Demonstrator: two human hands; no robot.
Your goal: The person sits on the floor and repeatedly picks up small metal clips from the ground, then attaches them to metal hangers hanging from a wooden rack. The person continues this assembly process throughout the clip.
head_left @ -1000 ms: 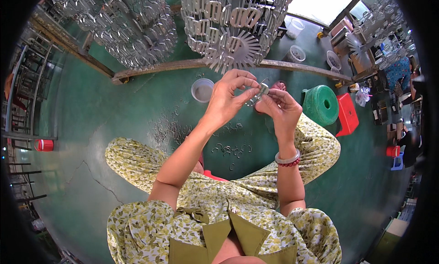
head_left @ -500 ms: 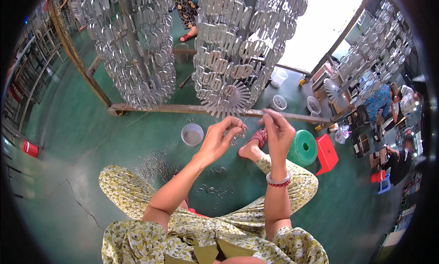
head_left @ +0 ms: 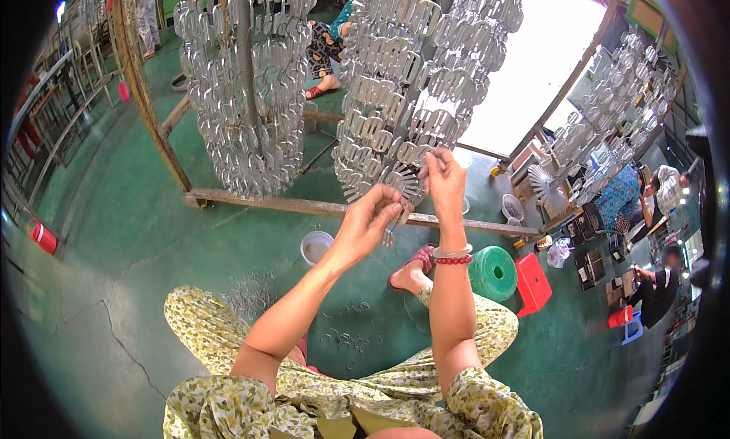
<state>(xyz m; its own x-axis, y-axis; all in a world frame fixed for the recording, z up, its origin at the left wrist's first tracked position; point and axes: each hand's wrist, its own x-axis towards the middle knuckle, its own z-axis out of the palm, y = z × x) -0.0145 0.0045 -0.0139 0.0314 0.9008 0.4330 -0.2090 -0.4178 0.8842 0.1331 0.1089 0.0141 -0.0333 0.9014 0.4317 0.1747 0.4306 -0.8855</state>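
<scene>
In front of me hang strands of shiny oval metal pieces [head_left: 380, 89], with a fan of flat metal blades [head_left: 403, 182] at the bottom of the nearer right cluster. My left hand [head_left: 369, 222] is closed in a pinch just below that fan, and small curved metal hooks [head_left: 388, 238] poke out under its fingers. Higher and to the right, my right hand [head_left: 445, 182] pinches at the edge of the strands. What lies between its fingertips is too small to make out. Loose metal hooks [head_left: 255, 293] lie scattered on the green floor between my legs.
A wooden rail [head_left: 304, 205] crosses low in front of me. A white tub [head_left: 316, 246] stands near it. To my right are a green round stool [head_left: 493, 273] and a red stool [head_left: 534, 284]. Other people [head_left: 658, 283] sit farther right; another person's leg [head_left: 325, 83] shows behind the strands.
My right hand has risen from beside my left hand to the strands. The left hand has shifted slightly up, still closed on hooks. The whole view has tilted a little.
</scene>
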